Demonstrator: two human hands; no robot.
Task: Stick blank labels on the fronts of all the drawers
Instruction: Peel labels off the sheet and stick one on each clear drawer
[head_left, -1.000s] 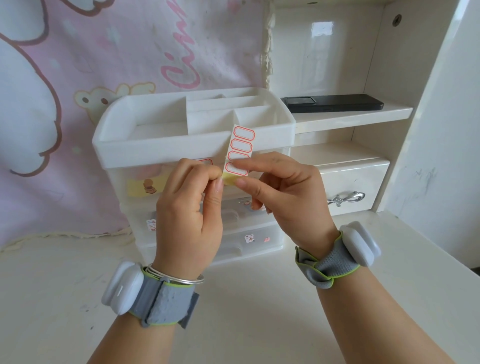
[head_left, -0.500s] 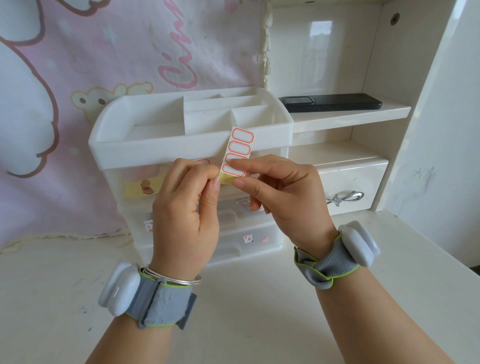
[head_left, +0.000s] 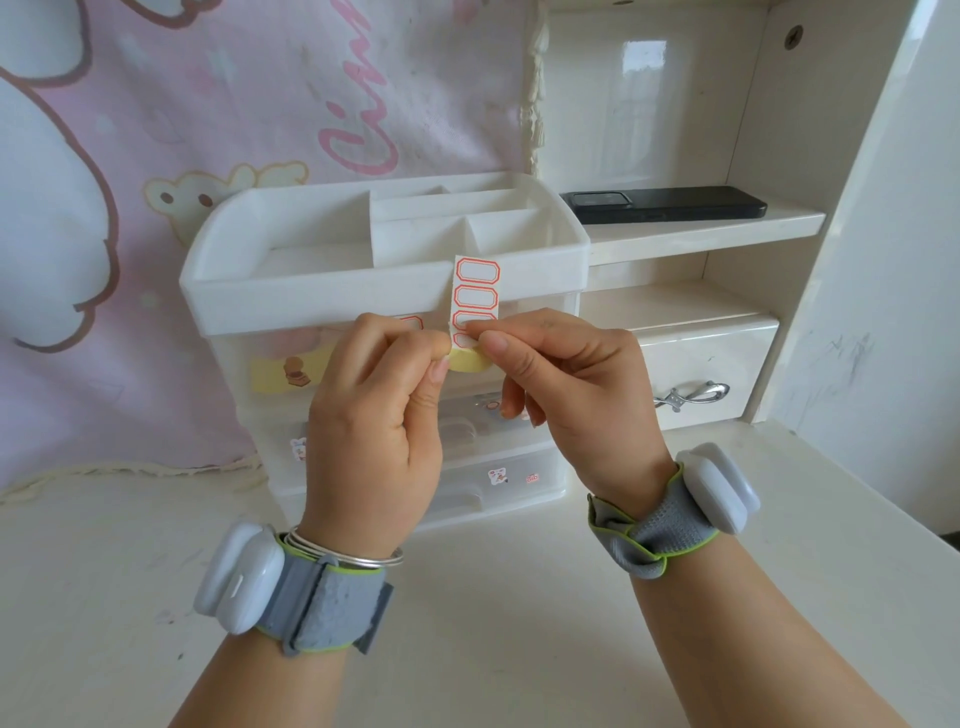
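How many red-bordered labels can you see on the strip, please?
4, stacked on the strip: top, second, third partly under the right hand, fourth mostly hidden; more may be covered.

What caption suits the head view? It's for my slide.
Both hands peel a label from a red-bordered label strip before the drawer organizer.

I see a black phone (head_left: 665, 204) lying flat on the white shelf (head_left: 727, 236); below the shelf, a silver-handled drawer (head_left: 709, 374).
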